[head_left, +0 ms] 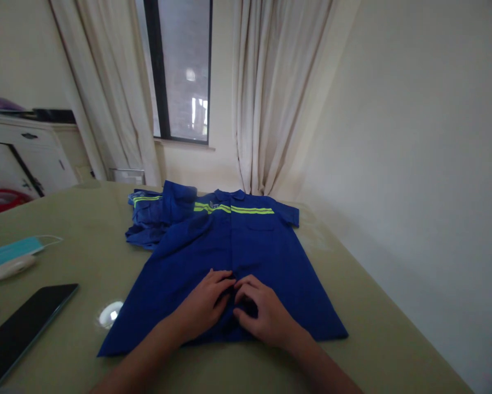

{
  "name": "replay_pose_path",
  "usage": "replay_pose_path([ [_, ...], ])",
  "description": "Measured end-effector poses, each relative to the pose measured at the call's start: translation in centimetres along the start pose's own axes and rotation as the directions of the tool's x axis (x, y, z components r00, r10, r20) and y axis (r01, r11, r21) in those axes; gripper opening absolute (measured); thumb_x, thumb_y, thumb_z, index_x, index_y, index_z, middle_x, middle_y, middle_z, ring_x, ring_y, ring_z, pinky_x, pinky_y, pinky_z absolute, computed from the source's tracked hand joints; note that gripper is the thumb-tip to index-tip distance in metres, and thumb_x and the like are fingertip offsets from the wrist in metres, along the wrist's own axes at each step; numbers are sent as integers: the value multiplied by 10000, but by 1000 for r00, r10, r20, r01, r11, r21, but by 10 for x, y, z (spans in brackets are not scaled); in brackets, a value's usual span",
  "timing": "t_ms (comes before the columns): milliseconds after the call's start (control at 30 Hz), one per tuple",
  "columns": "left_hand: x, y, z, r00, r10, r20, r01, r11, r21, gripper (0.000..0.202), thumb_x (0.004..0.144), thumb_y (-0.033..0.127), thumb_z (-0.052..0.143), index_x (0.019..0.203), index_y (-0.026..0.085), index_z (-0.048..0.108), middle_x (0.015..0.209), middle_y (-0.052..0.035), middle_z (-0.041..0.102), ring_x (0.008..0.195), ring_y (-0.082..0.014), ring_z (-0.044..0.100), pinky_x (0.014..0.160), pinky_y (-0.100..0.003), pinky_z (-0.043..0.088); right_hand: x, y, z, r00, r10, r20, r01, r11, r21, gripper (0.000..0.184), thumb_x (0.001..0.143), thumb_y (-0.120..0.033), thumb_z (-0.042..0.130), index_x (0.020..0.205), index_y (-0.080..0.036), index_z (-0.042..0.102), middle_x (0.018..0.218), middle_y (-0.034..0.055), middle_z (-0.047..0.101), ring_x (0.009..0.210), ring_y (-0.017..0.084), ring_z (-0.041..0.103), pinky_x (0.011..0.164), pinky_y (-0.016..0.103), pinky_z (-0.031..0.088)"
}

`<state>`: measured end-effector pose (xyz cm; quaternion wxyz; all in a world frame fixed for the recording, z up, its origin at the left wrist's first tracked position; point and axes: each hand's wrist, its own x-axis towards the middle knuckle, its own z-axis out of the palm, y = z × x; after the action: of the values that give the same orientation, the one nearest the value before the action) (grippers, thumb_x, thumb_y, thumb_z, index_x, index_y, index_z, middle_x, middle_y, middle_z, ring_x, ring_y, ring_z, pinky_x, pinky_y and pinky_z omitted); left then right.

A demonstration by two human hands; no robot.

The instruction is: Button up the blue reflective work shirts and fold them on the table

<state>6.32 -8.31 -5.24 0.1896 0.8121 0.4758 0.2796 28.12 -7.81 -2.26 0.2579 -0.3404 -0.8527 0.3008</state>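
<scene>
Low in the middle of the frame, our two hands meet on the front strip of the blue shirt [237, 251]. Our left hand [204, 306] lies on the cloth with bent fingers. We cannot tell if it nips the cloth or only presses it down. Our right hand [264, 317] has its thumb and fingers closed in a pinch on the shirt's middle edge. The shirt lies flat and face up on the green table [393, 328], in the middle of the frame, with its collar toward the top.

What could go wrong? We think the two front edges could slide apart if one hand pulls harder than the other. Then the front would sit crooked. A hard tug could also drag the whole shirt toward us and make wrinkles. Up and to the left, a second blue garment [147, 219] lies against the shirt's sleeve, so a pull may drag it along too. A dark phone [24, 328] lies at the lower left, well apart. A wide sweep of our left arm could bump it.
</scene>
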Motion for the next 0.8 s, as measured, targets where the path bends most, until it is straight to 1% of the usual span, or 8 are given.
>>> replay_pose_path([
  [67,3,1,-7,1000,-15,7,16,996,-84,225,927,203,602,1097,263,737,1303,-67,676,1216,-248,605,1116,-477,426,2,6,-3,999,43,2,-43,988,147,187,845,-201,722,1020,-238,666,1151,34,641,1024,178,635,922,294,493],
  [133,6,4,-16,999,-33,3,33,989,-145,103,928,260,640,938,239,740,1107,-51,716,1066,-219,638,978,-384,484,3,13,-4,995,98,27,-102,960,261,232,844,-206,741,1061,-238,667,1096,26,663,989,176,650,899,294,507],
  [233,6,11,-24,997,-17,75,32,981,-193,136,932,349,676,874,237,729,926,-8,702,928,-185,629,867,-317,464,4,24,-4,985,169,41,-174,945,278,157,826,-135,715,951,-218,668,913,-6,676,841,154,642,775,261,500],
  [333,2,15,-25,973,6,230,41,980,-197,199,844,417,792,978,275,753,1006,3,700,1000,-207,615,929,-333,431,5,29,-5,974,210,84,-223,951,216,113,801,-106,704,846,-200,658,716,-45,608,668,121,556,617,226,424],
  [433,-1,17,-23,940,12,341,48,985,-168,411,747,382,884,1129,343,735,1174,4,655,1135,-248,570,1035,-387,376,4,27,-9,965,224,137,-252,937,243,80,820,-158,709,878,-192,666,687,-55,580,640,111,522,586,217,401],
  [567,-2,18,-25,900,39,434,41,984,-172,318,780,297,862,1067,386,758,1212,26,614,1182,-237,540,1054,-379,349,3,18,-15,962,204,179,-247,931,267,110,835,-254,746,875,-192,664,700,-57,582,646,103,512,579,209,388],
  [667,-1,21,-26,895,56,443,18,987,-162,209,811,279,833,996,353,769,1156,33,636,1131,-216,560,998,-340,374,2,16,-16,954,197,226,-257,924,281,250,798,-375,820,849,-192,657,695,-65,570,637,97,487,559,207,365],
  [800,-2,23,-22,927,79,366,-29,990,-140,94,876,272,763,945,335,769,1098,25,662,1072,-204,598,934,-312,404,0,18,-13,953,180,245,-241,938,248,406,700,-490,894,824,-198,641,703,-72,562,637,98,473,548,211,341],
])
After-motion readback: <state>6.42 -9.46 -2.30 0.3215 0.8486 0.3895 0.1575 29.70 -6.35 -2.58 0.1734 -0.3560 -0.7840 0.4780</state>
